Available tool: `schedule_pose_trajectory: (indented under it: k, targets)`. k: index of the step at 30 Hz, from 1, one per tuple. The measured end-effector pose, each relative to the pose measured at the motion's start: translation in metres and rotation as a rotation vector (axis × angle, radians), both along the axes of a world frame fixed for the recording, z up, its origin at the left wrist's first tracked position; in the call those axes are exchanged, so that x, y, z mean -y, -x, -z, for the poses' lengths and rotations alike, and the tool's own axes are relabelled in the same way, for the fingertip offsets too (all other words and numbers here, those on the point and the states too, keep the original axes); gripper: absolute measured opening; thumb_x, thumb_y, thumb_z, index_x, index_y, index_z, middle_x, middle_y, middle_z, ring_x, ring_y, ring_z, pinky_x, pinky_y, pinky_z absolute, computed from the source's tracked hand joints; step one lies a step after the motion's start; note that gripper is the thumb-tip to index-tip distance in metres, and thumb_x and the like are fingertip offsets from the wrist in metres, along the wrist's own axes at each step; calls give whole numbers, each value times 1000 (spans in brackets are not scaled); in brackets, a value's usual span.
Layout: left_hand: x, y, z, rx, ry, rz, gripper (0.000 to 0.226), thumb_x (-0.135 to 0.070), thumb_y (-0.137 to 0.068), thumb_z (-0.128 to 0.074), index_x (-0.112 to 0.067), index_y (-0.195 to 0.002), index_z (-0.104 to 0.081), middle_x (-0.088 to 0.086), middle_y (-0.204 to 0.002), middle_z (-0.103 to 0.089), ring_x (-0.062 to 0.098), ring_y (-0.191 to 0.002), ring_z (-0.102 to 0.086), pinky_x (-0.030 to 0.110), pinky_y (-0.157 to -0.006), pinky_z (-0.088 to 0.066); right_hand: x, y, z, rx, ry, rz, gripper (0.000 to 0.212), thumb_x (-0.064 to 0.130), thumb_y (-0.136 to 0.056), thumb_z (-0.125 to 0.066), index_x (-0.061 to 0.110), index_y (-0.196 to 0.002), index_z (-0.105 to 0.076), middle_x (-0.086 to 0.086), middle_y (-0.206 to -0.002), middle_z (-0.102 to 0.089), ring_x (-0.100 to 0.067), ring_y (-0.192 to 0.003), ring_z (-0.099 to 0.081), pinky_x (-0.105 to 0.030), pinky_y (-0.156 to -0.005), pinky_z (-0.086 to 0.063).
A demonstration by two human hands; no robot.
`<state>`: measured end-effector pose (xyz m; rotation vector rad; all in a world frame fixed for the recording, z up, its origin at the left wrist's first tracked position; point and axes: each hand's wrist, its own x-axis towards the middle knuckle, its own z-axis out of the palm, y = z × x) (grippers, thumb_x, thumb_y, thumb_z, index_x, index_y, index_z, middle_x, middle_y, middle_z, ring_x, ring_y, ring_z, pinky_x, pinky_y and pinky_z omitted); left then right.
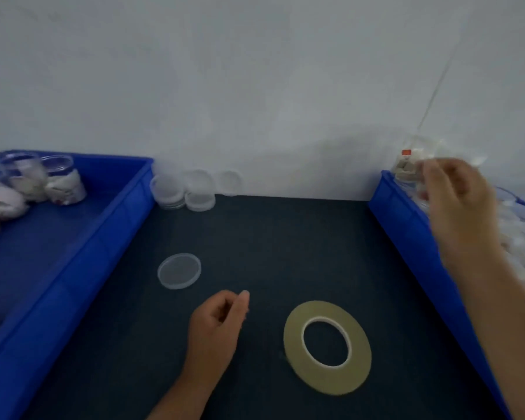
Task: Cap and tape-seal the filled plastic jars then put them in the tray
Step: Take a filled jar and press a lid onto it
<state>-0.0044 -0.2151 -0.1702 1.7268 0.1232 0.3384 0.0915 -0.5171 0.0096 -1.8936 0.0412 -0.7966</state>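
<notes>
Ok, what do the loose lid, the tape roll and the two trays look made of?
Loose lid: clear, slightly frosted plastic; the dark mat shows through it.
Tape roll: thin, yellowish, translucent film, probably plastic, wound on a white core, perhaps card.
Left tray and right tray: opaque blue moulded plastic, smooth with a faint sheen.

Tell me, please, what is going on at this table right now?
A person is packing jars. The right hand appears to grip a filled jar over the right tray. The left hand is idle over the dark mat, between a loose lid and the tape roll. Several jars already sit in the left tray.
</notes>
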Motion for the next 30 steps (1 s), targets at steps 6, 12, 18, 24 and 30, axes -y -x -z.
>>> schedule_pose_trajectory:
  k: [6,12,18,24,30]
  targets:
    - [-4,5,-1,-21,117,11,53,-36,-114,-44,-22,-66,-59,0,-63,-59,10,-58,-53,22,-58,-44,-132,111,123,-256,-23,-436,45,45,-97,-55,14,-66,-47,4,-58,-48,-9,-54,-45,-28,-52,-39]
    - [-27,44,-45,82,148,-21,47,-58,-107,-46,-24,-83,-69,0,-69,-63,10,-59,-55,19,-57,-45,-189,138,196,-162,424,-643,53,26,-103,-67,25,-58,-40,12,-54,-38,-5,-50,-41,-23,-53,-33]
    - [-174,91,-141,60,-513,-116,40,-80,-93,-50,-49,-107,-71,-22,-99,-76,1,-84,-73,27,-73,-57,-183,132,202,-164,303,-609,51,40,-98,-60,32,-59,-28,11,-52,-34,-4,-48,-34,-19,-50,-29]
    - [-350,82,-140,-929,-1229,-354,69,-74,-91,-57,-23,-139,-55,8,-131,-66,32,-120,-62,45,-104,-50,-190,131,204,-86,490,-611,51,31,-92,-68,29,-58,-30,14,-51,-28,-6,-47,-36,-19,-51,-34]
    - [-368,83,-102,-798,-1174,-406,64,-73,-91,-65,-37,-142,-54,8,-130,-65,36,-119,-61,52,-97,-52,-190,131,205,-56,516,-612,52,31,-92,-68,29,-60,-27,13,-52,-27,-6,-47,-33,-20,-51,-32]
